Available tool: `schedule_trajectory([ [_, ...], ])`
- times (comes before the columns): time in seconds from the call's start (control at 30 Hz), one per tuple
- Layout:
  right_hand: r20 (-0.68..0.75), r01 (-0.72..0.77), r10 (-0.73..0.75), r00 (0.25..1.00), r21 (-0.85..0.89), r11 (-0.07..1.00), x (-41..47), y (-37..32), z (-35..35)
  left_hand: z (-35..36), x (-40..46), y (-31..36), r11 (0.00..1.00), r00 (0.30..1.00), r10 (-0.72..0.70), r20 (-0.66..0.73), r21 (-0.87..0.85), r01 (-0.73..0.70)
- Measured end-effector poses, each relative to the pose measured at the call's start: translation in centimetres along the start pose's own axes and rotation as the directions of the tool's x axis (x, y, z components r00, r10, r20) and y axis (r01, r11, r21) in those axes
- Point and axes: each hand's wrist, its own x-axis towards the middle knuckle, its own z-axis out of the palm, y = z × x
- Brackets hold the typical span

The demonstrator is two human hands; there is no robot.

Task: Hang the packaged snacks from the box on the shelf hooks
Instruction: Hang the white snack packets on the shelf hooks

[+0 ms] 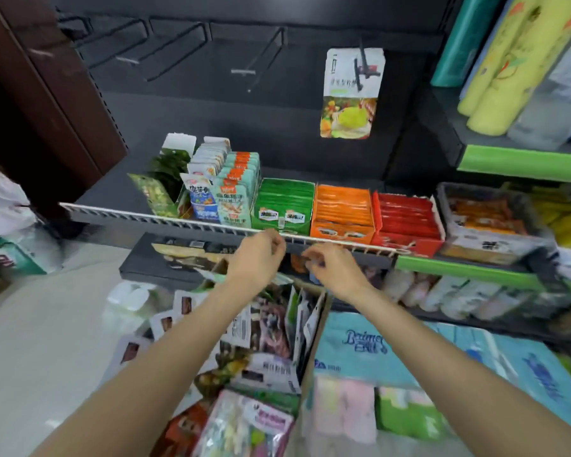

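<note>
One snack packet [350,94], white with fruit pictures, hangs on a black hook [361,61] at the upper right of the dark back panel. Several bare hooks [261,57] jut out to its left. Below my arms a cardboard box [314,328] holds many loose snack packets [264,328]. My left hand [261,255] and my right hand [330,265] hover side by side above the box, just in front of the shelf rail. Both have loosely curled fingers and I see nothing held in either.
A shelf with a white wire rail [165,217] carries green [282,206], orange [343,212] and red [407,222] snack cartons. Tissue packs [393,351] lie right of the box. Yellow rolls [508,70] fill the right shelving. More packets [136,344] lie on the floor at left.
</note>
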Motion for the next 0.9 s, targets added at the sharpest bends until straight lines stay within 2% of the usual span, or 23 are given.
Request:
schedule_trajectory([
  [0.1, 0.132, -0.024, 0.029, 0.991, -0.045, 0.999, -2.6, -0.2, 2.7, 1.1, -3.2, -1.9, 0.997, 0.981, 0.042, 0.189, 0.054, -0.053],
  [0.2, 0.178, -0.025, 0.038, 0.983, -0.078, 0.997, -4.6, 0.1, 4.6, 2.8, -5.3, -3.2, 0.984, 0.926, 0.095, 0.366, 0.107, -0.143],
  [0.27, 0.171, -0.022, 0.04, 0.985, -0.11, 0.994, -5.4, 0.5, 5.1, 3.7, -6.1, -3.5, 0.978, 0.909, 0.094, 0.405, 0.135, -0.161],
  [0.47, 0.034, -0.094, 0.108, 0.994, -0.284, 0.954, -5.8, 2.8, 6.2, 6.2, -6.3, -2.4, 0.986, 0.94, 0.01, 0.342, 0.154, -0.066],
  [0.6, -0.002, -0.044, 0.048, 0.999, -0.424, 0.905, -5.7, 2.6, 5.5, 6.8, -6.4, -1.8, 0.989, 0.953, -0.038, 0.302, 0.15, -0.008],
  [0.7, 0.012, 0.03, -0.027, 1.0, -0.371, 0.928, -5.4, 2.2, 4.4, 5.8, -6.3, -1.9, 0.997, 0.967, -0.013, 0.255, 0.077, -0.007],
  [0.9, -0.079, 0.147, -0.163, 0.983, -0.175, 0.973, -4.8, 0.6, -0.2, 0.6, -5.4, -2.3, 0.994, 0.994, 0.103, -0.024, -0.019, -0.103],
])
